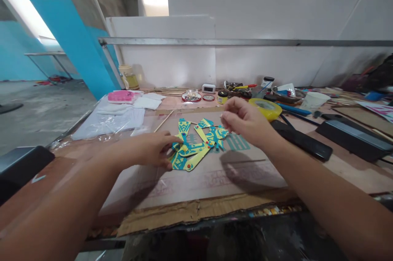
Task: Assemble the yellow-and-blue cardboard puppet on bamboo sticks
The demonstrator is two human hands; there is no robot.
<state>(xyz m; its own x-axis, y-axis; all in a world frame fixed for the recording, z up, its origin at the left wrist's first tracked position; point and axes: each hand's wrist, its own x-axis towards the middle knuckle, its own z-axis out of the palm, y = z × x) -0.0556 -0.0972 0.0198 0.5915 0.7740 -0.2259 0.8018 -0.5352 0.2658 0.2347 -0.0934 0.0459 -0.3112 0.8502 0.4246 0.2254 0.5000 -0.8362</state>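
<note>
A jointed paper figure (198,158) in yellow and teal lies on the pale sheet, its flat pieces joined at small red, yellow and dark round fasteners. My left hand (150,148) grips its left edge, with the thumb near the lower corner and the fingers over the upper part. Above and to the right of the figure, my right hand (245,121) is raised with thumb and fingers pinched together. Whatever may be between those fingertips is too small to make out. A thin wooden stick (164,121) rests behind the figure on the left.
A yellow tape roll (265,109) lies beyond my right hand, near a black phone (302,140). Along the back stand a dish of small beads or fasteners (191,97), a small jar (222,97) and a white cup (315,101). Plastic-wrapped sheets (107,120) occupy the left.
</note>
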